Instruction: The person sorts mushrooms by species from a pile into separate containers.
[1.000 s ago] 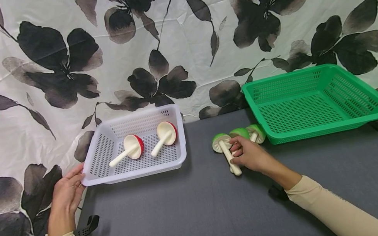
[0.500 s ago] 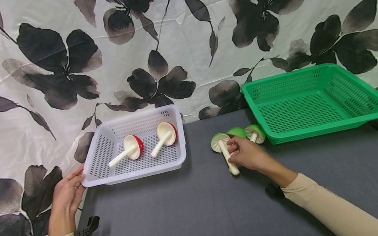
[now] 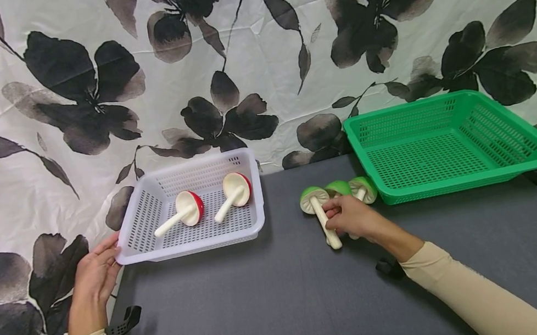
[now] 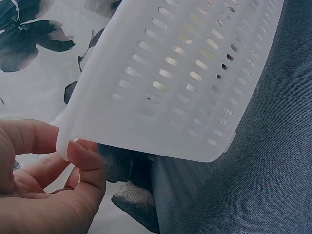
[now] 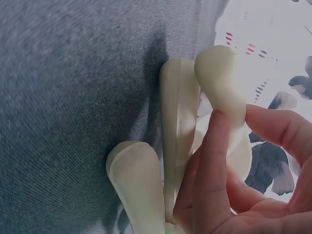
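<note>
In the head view, my left hand point(image 3: 95, 275) grips the near left corner of a white plastic basket point(image 3: 193, 249); the left wrist view shows thumb and fingers pinching its rim point(image 4: 66, 139). Two toy mushrooms with red caps point(image 3: 198, 206) lie inside, stems toward the near left. My right hand point(image 3: 356, 221) pinches the stem point(image 5: 219, 73) of a green-capped toy mushroom point(image 3: 312, 193) between thumb and fingers. Two more green-capped mushrooms point(image 3: 364, 188) lie right beside it, partly hidden by the hand. Their pale stems point(image 5: 178, 97) rest on the cloth in the right wrist view.
A green plastic basket point(image 3: 469, 180) with nothing in it stands at the right, its near left corner close to the green mushrooms. Grey cloth point(image 3: 245, 308) covers the table. Behind hangs a white curtain point(image 3: 282, 66) with dark flowers.
The right hand and the green-capped mushroom it pinches have shifted only slightly, left and then back right. The left hand and both baskets have stayed in place.
</note>
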### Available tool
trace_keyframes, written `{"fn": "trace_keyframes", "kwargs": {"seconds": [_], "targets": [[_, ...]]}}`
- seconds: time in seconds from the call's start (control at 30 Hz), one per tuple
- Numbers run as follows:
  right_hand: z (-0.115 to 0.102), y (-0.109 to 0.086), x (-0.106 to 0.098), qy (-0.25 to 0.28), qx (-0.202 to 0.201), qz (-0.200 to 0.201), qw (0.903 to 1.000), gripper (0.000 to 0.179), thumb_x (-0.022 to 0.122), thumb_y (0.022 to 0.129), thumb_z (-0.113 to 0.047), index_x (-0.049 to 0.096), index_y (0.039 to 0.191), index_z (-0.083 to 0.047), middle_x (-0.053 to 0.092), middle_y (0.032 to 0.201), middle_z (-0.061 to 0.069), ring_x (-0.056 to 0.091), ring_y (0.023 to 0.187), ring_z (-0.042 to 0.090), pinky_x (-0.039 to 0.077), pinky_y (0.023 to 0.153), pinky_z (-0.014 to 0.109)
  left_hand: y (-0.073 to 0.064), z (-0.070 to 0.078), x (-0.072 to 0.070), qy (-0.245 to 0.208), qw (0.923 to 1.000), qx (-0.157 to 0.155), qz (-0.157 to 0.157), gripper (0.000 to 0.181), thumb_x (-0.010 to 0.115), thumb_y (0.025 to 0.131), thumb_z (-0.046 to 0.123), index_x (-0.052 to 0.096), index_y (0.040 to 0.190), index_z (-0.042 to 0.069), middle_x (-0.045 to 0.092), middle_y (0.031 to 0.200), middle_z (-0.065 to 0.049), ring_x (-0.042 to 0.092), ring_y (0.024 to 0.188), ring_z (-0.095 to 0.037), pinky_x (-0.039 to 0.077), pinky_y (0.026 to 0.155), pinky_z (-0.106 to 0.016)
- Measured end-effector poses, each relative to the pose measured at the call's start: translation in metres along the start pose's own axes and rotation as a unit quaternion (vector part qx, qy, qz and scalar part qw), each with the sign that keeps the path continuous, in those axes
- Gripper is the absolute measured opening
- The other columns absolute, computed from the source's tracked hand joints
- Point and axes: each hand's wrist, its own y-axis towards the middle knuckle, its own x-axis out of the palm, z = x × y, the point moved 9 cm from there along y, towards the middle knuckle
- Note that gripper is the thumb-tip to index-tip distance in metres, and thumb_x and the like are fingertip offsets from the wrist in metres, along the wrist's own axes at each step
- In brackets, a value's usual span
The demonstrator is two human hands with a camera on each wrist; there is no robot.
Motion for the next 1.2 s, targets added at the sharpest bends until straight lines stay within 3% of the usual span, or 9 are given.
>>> {"fn": "trace_keyframes", "kwargs": {"seconds": [0.27, 0.53, 0.8, 1.2], "targets": [[0.002, 0.001, 0.0, 0.049, 0.012, -0.048, 0.9975, 0.055, 0.067, 0.092, -0.005, 0.049, 0.142, 0.01, 0.059, 0.115, 0.018, 0.064, 0.097, 0.022, 0.057, 0.083, 0.038, 0.0, 0.0, 0.0, 0.004, 1.0, 0.0, 0.001, 0.042, 0.054, 0.1, -0.007, 0.058, 0.141, 0.001, 0.072, 0.114, 0.004, 0.07, 0.105, -0.01, 0.057, 0.081, -0.026], [-0.008, -0.004, -0.002, 0.085, -0.011, -0.086, 0.9926, 0.055, 0.066, 0.095, -0.009, 0.046, 0.143, 0.008, 0.059, 0.118, 0.015, 0.062, 0.101, 0.018, 0.055, 0.091, 0.043, 0.0, 0.0, 0.0, 0.008, 1.0, -0.001, 0.002, 0.044, 0.055, 0.1, -0.007, 0.056, 0.143, 0.001, 0.072, 0.114, 0.005, 0.069, 0.106, -0.009, 0.057, 0.081, -0.026], [-0.018, -0.009, -0.011, 0.115, -0.018, -0.094, 0.9887, 0.054, 0.067, 0.095, -0.01, 0.047, 0.143, 0.006, 0.06, 0.12, 0.015, 0.064, 0.102, 0.017, 0.055, 0.092, 0.044, 0.0, 0.0, 0.0, 0.012, 0.9999, 0.0, 0.005, 0.049, 0.055, 0.099, -0.007, 0.048, 0.147, -0.001, 0.071, 0.114, 0.005, 0.068, 0.106, -0.009, 0.057, 0.081, -0.025], [-0.034, -0.016, -0.033, 0.117, -0.046, -0.092, 0.9877, 0.064, 0.07, 0.094, -0.012, 0.04, 0.149, 0.006, 0.056, 0.136, 0.023, 0.064, 0.11, 0.018, 0.053, 0.097, 0.047, -0.001, 0.001, 0.001, 0.007, 1.0, 0.005, -0.003, 0.043, 0.055, 0.099, -0.008, 0.058, 0.141, 0.001, 0.072, 0.113, 0.005, 0.069, 0.104, -0.009, 0.057, 0.081, -0.026]]}}
